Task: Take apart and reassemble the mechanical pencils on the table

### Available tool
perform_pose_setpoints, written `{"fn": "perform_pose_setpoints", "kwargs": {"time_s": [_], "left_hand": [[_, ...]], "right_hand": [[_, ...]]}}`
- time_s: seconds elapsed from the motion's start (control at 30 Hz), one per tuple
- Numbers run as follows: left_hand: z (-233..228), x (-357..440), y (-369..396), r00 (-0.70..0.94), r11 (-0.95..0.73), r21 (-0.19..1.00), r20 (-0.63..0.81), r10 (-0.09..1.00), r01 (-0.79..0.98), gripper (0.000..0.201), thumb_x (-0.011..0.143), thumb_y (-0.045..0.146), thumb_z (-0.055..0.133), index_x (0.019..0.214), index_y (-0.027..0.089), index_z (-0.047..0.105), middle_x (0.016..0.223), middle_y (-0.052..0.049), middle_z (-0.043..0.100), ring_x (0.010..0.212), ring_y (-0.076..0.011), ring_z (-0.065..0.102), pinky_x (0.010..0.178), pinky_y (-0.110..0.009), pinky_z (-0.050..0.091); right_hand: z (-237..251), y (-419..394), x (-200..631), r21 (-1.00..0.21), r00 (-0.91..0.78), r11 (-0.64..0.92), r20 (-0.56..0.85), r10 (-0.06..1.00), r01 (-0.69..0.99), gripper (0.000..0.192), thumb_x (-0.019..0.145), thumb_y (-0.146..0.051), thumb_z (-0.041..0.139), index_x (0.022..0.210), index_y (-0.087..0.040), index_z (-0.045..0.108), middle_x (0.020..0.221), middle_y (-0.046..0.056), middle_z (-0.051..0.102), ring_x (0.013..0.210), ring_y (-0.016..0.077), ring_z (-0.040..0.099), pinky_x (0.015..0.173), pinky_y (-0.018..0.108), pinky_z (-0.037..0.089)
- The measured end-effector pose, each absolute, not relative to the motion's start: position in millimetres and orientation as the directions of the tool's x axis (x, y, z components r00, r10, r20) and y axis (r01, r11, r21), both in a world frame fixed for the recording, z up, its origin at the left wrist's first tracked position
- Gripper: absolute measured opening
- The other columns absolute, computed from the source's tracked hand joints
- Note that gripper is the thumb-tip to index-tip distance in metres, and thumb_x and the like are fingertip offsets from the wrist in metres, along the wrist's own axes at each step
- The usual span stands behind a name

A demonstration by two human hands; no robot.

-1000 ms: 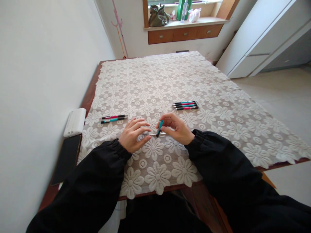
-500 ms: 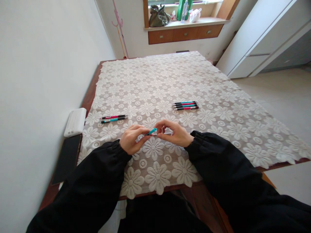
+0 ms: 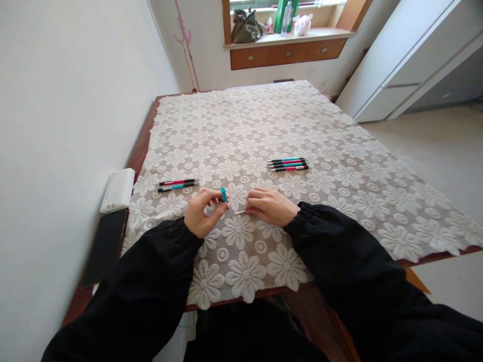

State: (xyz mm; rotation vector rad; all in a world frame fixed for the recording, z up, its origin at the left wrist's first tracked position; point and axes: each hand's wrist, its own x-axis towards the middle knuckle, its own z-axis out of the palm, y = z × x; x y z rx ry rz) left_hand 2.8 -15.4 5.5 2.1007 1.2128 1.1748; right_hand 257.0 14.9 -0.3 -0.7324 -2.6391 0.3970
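Observation:
My left hand (image 3: 203, 210) pinches a turquoise pen barrel (image 3: 224, 194) upright between thumb and fingers. A little to the right, my right hand (image 3: 269, 206) is closed low over the tablecloth, its fingers on a thin whitish pen insert (image 3: 240, 212). One end of this insert sticks out to the left; the rest is hidden by the fingers. To the left lie a red-and-black pen (image 3: 176, 182) and a turquoise-and-black pen (image 3: 177, 187), side by side. Beyond my right hand several turquoise or red pens with black grips (image 3: 289, 164) lie in a row.
A flower-patterned lace tablecloth (image 3: 245, 274) covers the wooden table. At its left edge are a white box-shaped device (image 3: 117, 190) and a flat black object (image 3: 104, 246) beside the wall. A windowsill (image 3: 317, 34) with a bag and bottle stands beyond.
My hands have moved apart. The turquoise barrel has tipped upright and shifted left in my left hand. My right hand has turned palm-down, with the thin insert now separate from the barrel.

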Motion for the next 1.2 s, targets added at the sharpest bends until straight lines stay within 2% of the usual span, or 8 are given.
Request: {"fn": "perform_pose_setpoints", "kwargs": {"time_s": [0.23,0.37,0.53,0.67,0.83,0.97,1.07,1.2], "left_hand": [[5,4,-17,0.273,-0.499,0.691,0.419,0.866,0.522,0.01,0.087,0.018,0.062,0.095,0.02,0.068,0.091,-0.003,0.071,0.083,-0.0172,0.062,0.071,-0.031,0.047],[7,3,-17,0.378,-0.548,0.642,0.397,0.836,0.537,0.01,0.087,0.018,0.062,0.095,0.021,0.068,0.089,-0.003,0.071,0.084,-0.0174,0.062,0.072,-0.03,0.049],[4,2,-17,0.465,-0.591,0.546,0.367,0.806,0.593,0.013,0.088,0.019,0.062,0.099,0.021,0.068,0.093,-0.004,0.07,0.093,-0.0195,0.064,0.086,-0.034,0.054],[3,1,-15,0.452,-0.614,0.53,0.415,0.789,0.585,0.015,0.086,0.02,0.064,0.1,0.022,0.068,0.094,-0.004,0.071,0.095,-0.0203,0.065,0.087,-0.035,0.055],[1,1,-13,0.516,-0.684,0.504,0.449,0.729,0.528,0.013,0.087,0.02,0.065,0.099,0.021,0.068,0.092,-0.005,0.074,0.095,-0.0223,0.066,0.085,-0.037,0.056],[4,1,-14,0.51,-0.714,0.484,0.5,0.7,0.506,0.016,0.086,0.019,0.066,0.101,0.022,0.068,0.095,-0.005,0.075,0.098,-0.0228,0.065,0.092,-0.039,0.055],[5,1,-15,0.515,-0.732,0.488,0.52,0.682,0.476,0.019,0.086,0.017,0.067,0.104,0.023,0.069,0.098,-0.005,0.076,0.099,-0.0228,0.065,0.093,-0.04,0.055],[5,-1,-16,0.545,-0.77,0.48,0.545,0.637,0.42,0.022,0.087,0.016,0.067,0.107,0.024,0.069,0.099,-0.004,0.077,0.099,-0.0221,0.066,0.091,-0.039,0.055]], "right_hand": [[1,16,260,-0.32,-0.806,0.834,0.259,0.533,0.449,0.017,0.102,-0.027,0.056,0.098,-0.019,0.071,0.096,0.007,0.068,0.092,0.0208,0.059,0.084,0.034,0.046],[0,17,263,-0.333,-0.807,0.831,0.253,0.533,0.445,0.016,0.101,-0.028,0.057,0.103,-0.02,0.071,0.099,0.007,0.068,0.093,0.0209,0.06,0.084,0.034,0.046],[-1,19,264,-0.338,-0.812,0.84,0.267,0.519,0.425,0.019,0.102,-0.027,0.054,0.101,-0.02,0.072,0.097,0.007,0.067,0.091,0.0201,0.059,0.083,0.033,0.046],[0,19,263,-0.339,-0.819,0.854,0.291,0.495,0.395,0.021,0.103,-0.023,0.052,0.098,-0.02,0.072,0.093,0.007,0.067,0.088,0.0193,0.058,0.081,0.032,0.045],[0,17,261,-0.3,-0.821,0.858,0.28,0.498,0.417,0.019,0.102,-0.02,0.052,0.093,-0.019,0.069,0.093,0.007,0.066,0.089,0.0205,0.057,0.082,0.033,0.045],[3,17,261,-0.291,-0.828,0.861,0.266,0.493,0.418,0.018,0.1,-0.013,0.049,0.092,-0.019,0.064,0.094,0.008,0.065,0.088,0.0207,0.056,0.08,0.034,0.045],[7,14,261,-0.361,-0.791,0.845,0.334,0.513,0.396,0.016,0.099,-0.011,0.045,0.096,-0.019,0.059,0.094,0.008,0.064,0.088,0.0205,0.056,0.08,0.034,0.046],[10,7,259,-0.665,-0.584,0.699,0.467,0.663,0.262,0.012,0.103,-0.017,0.042,0.103,-0.02,0.054,0.088,0.004,0.064,0.081,0.0159,0.059,0.075,0.031,0.048]]}}
